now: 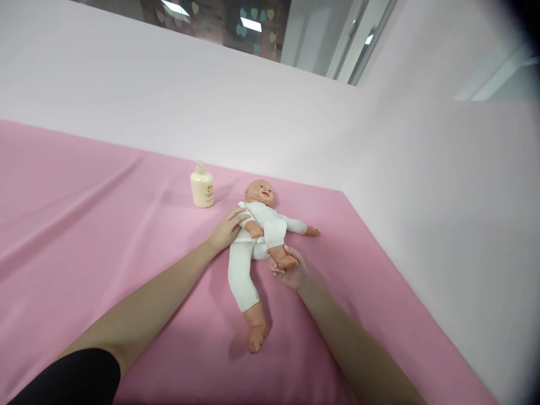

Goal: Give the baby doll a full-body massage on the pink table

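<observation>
Doll supine on pink sheet, one leg bent up

My left hand [226,229] lies flat, fingers open, on the baby doll [258,236] to steady its side; my right hand [291,271] curls around its foot, folding the knee; lotion bottle [202,186] beside its head

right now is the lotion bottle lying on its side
No, the lotion bottle stands upright on the pink cloth, left of the doll and apart from both hands.

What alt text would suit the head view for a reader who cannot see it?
A baby doll lies face up on a pink cloth; the left hand rests on its side and the right hand holds one raised foot. A cream pump bottle stands nearby.
</observation>
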{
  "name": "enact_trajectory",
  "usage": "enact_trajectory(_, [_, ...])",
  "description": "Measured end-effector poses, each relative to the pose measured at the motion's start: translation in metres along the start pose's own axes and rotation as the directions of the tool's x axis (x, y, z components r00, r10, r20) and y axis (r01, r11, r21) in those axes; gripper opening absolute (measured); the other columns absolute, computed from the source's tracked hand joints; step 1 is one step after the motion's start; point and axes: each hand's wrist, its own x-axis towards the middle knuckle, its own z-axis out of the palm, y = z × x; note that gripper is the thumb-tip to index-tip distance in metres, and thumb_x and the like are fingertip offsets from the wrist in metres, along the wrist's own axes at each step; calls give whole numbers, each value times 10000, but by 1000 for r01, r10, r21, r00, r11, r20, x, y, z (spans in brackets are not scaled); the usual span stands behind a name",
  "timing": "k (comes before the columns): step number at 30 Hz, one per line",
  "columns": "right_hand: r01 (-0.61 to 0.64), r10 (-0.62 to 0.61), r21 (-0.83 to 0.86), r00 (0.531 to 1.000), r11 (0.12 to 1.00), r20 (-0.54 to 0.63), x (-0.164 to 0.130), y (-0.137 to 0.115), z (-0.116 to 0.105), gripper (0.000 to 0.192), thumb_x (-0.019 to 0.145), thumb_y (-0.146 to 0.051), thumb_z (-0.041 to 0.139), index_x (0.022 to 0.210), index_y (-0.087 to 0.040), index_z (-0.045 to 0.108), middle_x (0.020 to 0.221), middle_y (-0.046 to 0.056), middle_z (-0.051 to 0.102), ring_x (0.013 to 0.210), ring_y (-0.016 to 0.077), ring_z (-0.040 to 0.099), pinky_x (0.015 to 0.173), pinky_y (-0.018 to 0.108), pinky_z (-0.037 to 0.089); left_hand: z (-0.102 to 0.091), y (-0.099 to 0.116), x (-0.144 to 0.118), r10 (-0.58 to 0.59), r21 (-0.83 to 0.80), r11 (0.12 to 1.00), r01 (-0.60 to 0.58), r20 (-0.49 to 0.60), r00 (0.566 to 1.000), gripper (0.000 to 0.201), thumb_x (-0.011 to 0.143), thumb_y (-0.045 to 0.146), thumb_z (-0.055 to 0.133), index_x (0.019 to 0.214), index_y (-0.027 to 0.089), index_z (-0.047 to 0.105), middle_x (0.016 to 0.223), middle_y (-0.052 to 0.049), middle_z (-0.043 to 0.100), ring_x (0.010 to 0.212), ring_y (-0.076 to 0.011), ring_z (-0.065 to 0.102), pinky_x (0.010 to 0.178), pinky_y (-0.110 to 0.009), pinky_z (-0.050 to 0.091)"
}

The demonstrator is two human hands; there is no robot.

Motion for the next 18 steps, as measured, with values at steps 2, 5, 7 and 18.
enact_trajectory(2, [14, -13, -22, 997, 1000, 72, -1, 1, -1, 443, 843, -479, 419, 1003, -104, 593, 609, -2, 571, 419, 75, 390, 503, 248, 418, 0, 1, 1, -36, -65, 997, 32, -60, 998, 287, 825, 193, 477, 1087, 225, 591, 1231, -85, 535, 1195, -217, 471, 1055, -443, 351])
enact_trajectory(5, [-2, 24, -92, 970, 996, 242, -4, 4, -2, 492, 783, -522, 494, 1050, -115, 565, 699, 29, 632, 433, 96, 463, 452, 246, 397, 1, 0, 2, -186, -220, 966, 139, -208, 960, 296, 810, 219, 513, 1103, 212, 553, 1151, -77, 577, 1118, -208, 523, 1018, -418, 391])
enact_trajectory(7, [-100, 157, -162, 907, 982, 390, -6, 7, -3, 564, 695, -546, 588, 1057, -115, 555, 787, 73, 669, 499, 134, 546, 449, 253, 404, 1, -5, 3, -322, -354, 911, 211, -289, 902, 296, 800, 226, 528, 1095, 215, 529, 1113, -64, 588, 1059, -188, 553, 971, -378, 432])
enact_trajectory(18, [-310, 501, -400, 630, 863, 593, -7, 12, -2, 509, 590, -399, 719, 988, -132, 549, 975, 157, 676, 920, 280, 637, 815, 399, 470, -2, -28, 3, -686, -705, 649, 285, -380, 621, 247, 810, 433, 567, 977, 274, 480, 1047, -20, 580, 912, -147, 602, 734, -291, 524])
